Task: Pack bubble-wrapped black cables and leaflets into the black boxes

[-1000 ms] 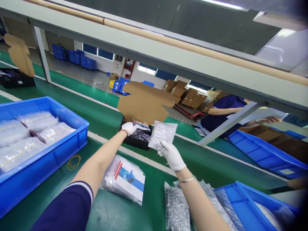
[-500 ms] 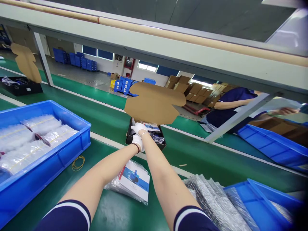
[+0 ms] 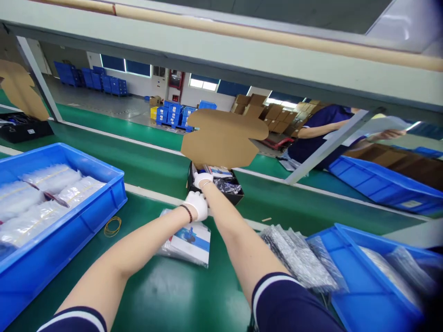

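My right hand (image 3: 202, 180), in a white glove, reaches into the left part of an open black box (image 3: 236, 198); its fingertips are hidden among the contents. The box holds a printed booklet (image 3: 222, 172) and dark items in clear plastic (image 3: 227, 186), and its brown cardboard lid (image 3: 224, 138) stands up behind. My left hand (image 3: 196, 205), also gloved, is at the box's front left, above a stack of bagged booklets (image 3: 191, 240). Its fingers look curled, but I cannot make out whether they hold anything.
A blue bin (image 3: 125, 184) of wrapped packs is at the left, with yellow rubber bands (image 3: 112, 227) beside it. Bubble-wrap pouches (image 3: 299, 258) and another blue bin (image 3: 349, 272) are at the right. Across the line, a person (image 3: 320, 127) handles a plastic sheet.
My left hand has drawn back from beside my right hand, toward the bagged booklets. My right hand remains in the box. The view has shifted a little.
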